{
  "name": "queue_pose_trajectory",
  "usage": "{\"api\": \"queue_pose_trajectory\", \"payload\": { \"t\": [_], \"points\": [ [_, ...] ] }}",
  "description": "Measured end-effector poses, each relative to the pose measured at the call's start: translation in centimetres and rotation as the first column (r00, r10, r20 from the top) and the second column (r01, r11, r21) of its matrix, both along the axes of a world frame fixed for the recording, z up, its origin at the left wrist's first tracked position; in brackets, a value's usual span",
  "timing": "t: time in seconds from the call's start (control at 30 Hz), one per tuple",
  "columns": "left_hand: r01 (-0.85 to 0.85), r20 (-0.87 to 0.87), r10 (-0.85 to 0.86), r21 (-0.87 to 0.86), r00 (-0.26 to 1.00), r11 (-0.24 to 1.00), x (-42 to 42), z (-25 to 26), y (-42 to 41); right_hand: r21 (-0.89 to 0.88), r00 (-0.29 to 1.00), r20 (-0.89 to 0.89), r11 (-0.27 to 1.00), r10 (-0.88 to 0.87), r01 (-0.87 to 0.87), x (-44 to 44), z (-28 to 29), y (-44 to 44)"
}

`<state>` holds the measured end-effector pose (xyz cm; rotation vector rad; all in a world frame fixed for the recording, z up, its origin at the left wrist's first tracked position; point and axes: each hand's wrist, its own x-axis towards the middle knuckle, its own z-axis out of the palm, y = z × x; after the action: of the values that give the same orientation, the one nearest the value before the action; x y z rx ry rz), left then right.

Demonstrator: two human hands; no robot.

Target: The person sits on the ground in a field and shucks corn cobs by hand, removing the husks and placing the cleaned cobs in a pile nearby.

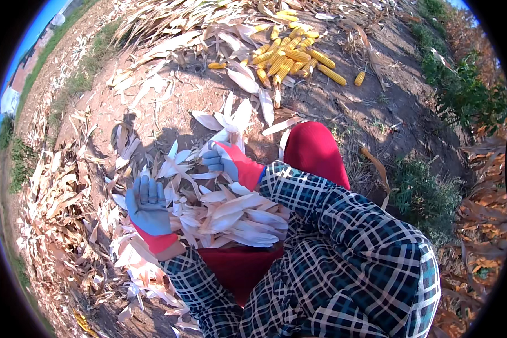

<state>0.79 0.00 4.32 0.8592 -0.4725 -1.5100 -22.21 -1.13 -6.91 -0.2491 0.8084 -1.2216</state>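
Observation:
My left hand [148,205], in a grey-palmed glove with a red cuff, is turned palm up with its fingers extended and nothing on the palm. My right hand [230,162], gloved alike, has its fingers curled inward. Pale, splayed corn husks [234,120] lie right at its far side; whether the fingers grip any of them is hidden. Between my hands and my body is a heap of pale, stripped husks [236,215]. More loose husks [175,162] are scattered on the soil between the two hands.
A pile of husked yellow corn cobs [285,55] lies on the bare soil ahead, with a single cob [360,78] to its right. Dry corn stalks [164,21] lie beyond. Dry husks and leaves [59,203] cover the left; a green weed [424,194] grows at right.

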Motion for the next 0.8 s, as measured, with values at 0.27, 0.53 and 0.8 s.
{"api": "queue_pose_trajectory", "payload": {
  "t": [0.27,0.53,0.8],
  "points": [
    [0.038,-0.038,-0.041,-0.08,0.998,0.996,0.1,-0.1,-0.6,0.19,0.999,-0.046,0.982,0.0,0.008,4.4,-14.2,2.0],
    [0.108,-0.064,-0.117,-0.134,0.991,0.985,1.6,0.2,0.6,0.21,0.911,-0.183,0.891,-0.369,0.403,1.5,-18.3,-3.0],
    [0.223,-0.137,-0.237,-0.113,0.962,0.968,-1.2,1.2,0.2,0.333,0.337,-0.928,0.753,0.158,0.567,-4.4,-25.7,-6.1]
  ]
}}
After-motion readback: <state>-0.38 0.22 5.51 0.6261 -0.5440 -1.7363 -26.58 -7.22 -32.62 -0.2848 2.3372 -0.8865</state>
